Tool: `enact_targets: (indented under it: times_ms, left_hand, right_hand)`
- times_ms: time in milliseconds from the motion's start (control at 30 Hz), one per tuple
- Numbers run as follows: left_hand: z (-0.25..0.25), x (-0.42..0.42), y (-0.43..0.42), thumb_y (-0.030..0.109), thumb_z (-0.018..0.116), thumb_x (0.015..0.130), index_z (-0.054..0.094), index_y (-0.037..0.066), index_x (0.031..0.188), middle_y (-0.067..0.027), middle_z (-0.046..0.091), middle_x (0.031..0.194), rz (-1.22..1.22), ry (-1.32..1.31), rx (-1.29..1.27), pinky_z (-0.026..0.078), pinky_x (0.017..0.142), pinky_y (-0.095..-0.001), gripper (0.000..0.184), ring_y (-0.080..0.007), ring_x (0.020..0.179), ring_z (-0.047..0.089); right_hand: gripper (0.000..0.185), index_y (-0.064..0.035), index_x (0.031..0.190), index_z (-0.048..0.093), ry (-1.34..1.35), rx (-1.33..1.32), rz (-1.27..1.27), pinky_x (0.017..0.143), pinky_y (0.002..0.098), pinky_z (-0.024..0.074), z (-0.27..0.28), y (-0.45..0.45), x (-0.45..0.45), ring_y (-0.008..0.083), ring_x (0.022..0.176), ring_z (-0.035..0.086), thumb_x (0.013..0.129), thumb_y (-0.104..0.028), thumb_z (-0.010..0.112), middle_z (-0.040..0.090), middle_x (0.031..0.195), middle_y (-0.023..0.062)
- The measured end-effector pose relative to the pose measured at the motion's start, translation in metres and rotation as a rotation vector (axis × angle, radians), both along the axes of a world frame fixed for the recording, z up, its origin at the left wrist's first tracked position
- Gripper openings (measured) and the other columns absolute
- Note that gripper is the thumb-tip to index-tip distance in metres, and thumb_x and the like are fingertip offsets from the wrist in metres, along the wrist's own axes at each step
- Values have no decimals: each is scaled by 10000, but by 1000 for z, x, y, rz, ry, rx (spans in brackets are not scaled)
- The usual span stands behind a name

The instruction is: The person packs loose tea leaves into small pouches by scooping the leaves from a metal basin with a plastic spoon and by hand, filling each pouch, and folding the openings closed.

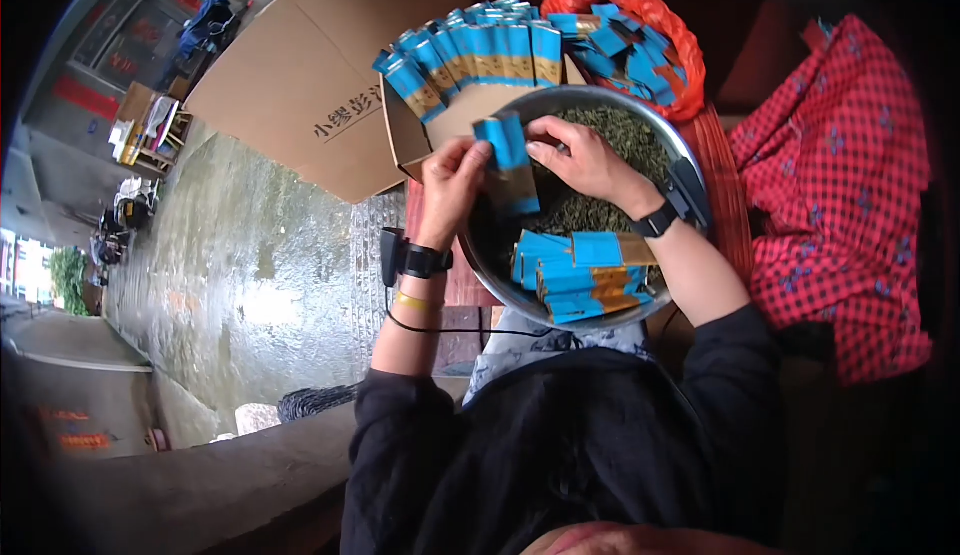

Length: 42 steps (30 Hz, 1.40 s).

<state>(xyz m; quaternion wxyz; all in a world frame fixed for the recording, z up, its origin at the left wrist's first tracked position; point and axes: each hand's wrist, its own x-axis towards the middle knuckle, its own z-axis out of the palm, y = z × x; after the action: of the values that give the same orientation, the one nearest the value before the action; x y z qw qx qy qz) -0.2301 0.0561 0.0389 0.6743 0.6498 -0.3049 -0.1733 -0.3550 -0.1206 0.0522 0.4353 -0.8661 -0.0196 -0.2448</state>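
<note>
A blue-and-gold foil packet [508, 150] stands tilted above a wide metal basin [683, 133]. My left hand [452, 183] pinches its left edge between thumb and fingers. On the other side, my right hand [592, 162] is closed, with thumb and fingertips at the packet's upper right edge. Dark green dried leaves, like tea [625, 140], fill the basin under my right hand. A pile of flat blue-and-gold packets [585, 273] lies on the leaves at the basin's near side. What the upright packet contains is hidden.
Behind the basin, a cardboard box [300, 65] carries rows of upright packets [490, 50]. A red plastic bag [690, 50] holds many loose blue packets. Red checked cloth [840, 195] hangs at the right. Wet-looking paving [250, 245] lies to the left.
</note>
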Motion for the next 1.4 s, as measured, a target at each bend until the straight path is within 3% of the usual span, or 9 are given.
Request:
enact_targets:
  times_ms: [67,533,600,767,900,1067,1133,1233,1400]
  left_hand:
    - [25,29,7,154,667,906,647,24,895,15,581,641,48,103,-103,389,465,-200,131,-55,514,510]
    - [-7,181,-8,144,621,893,638,-14,939,-76,654,738,367,64,201,476,444,-266,166,-153,581,643]
    - [-8,187,-17,138,608,902,628,-12,922,-78,651,740,397,50,156,471,430,-270,152,-160,571,641]
    - [45,117,-46,163,586,942,583,47,876,-50,629,749,-2,32,-63,479,549,-243,133,-142,649,642]
    - [62,63,-62,172,564,963,563,64,863,-25,612,738,-299,73,-63,470,579,-239,147,-116,660,614]
    - [61,18,-72,232,554,980,582,41,1084,-33,652,882,-370,100,3,506,682,-249,219,-114,786,638]
    - [70,-1,-69,265,560,978,561,22,1175,-49,664,969,-344,79,-23,519,725,-262,312,-120,869,646]
    - [61,1,-65,268,593,955,578,-22,1098,-44,655,901,-312,-52,43,526,666,-258,324,-123,768,631]
    - [56,71,-53,147,561,933,634,27,934,-21,654,816,-73,-23,58,504,633,-269,140,-112,727,615]
  right_hand:
    - [216,-4,1046,596,-44,230,25,731,341,509,-2,4,2,242,809,658,899,-161,610,658,894,152]
    - [173,-9,1042,625,57,80,41,632,251,477,12,11,-8,108,724,592,889,-90,614,662,908,69]
    - [177,-13,1030,621,25,154,24,737,362,532,10,11,-6,282,839,679,881,-102,586,676,906,147]
    - [406,-59,1260,515,-56,203,-179,849,374,516,7,4,-3,253,1080,599,881,-147,633,568,1244,119]
    - [439,-6,1304,486,-89,360,-228,860,329,506,8,0,0,204,1105,569,912,-150,617,566,1250,129]
    - [427,0,1315,461,77,337,-159,738,375,540,-19,-6,8,231,803,664,954,-210,549,653,1047,131]
    - [518,-12,1377,378,165,276,-217,688,432,540,1,-4,0,305,701,665,924,-183,560,650,1001,185]
    - [800,-63,1472,181,181,-417,-432,785,488,514,2,-2,-3,422,897,629,810,-130,623,598,1120,265]
    - [884,-85,1495,154,-36,-324,-289,805,431,520,1,7,-8,361,903,646,788,-139,682,516,1285,249]
